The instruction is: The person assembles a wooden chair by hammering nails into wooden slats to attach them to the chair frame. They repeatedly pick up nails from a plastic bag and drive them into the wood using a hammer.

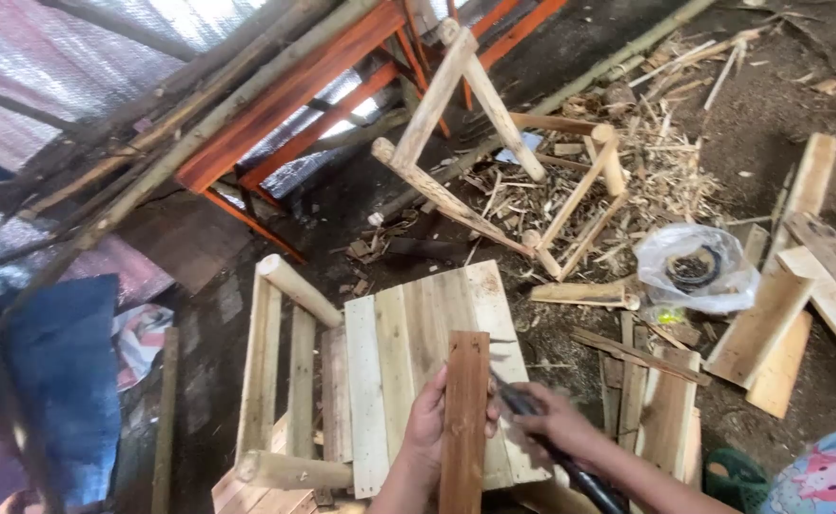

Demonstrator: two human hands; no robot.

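A left hand point(427, 424) grips a brown plank point(465, 419) laid lengthwise on a pale slatted seat point(389, 352), pinning it flat so the right hand point(551, 419), closed around a dark-handled tool point(570, 466), can work its right edge, amid wood scraps point(779, 314).

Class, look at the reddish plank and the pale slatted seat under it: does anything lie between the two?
Nothing visible does. The reddish plank lies directly on the slatted seat, steadied by the left hand at its edge. The right hand holds a dark-handled tool against the plank's other edge.
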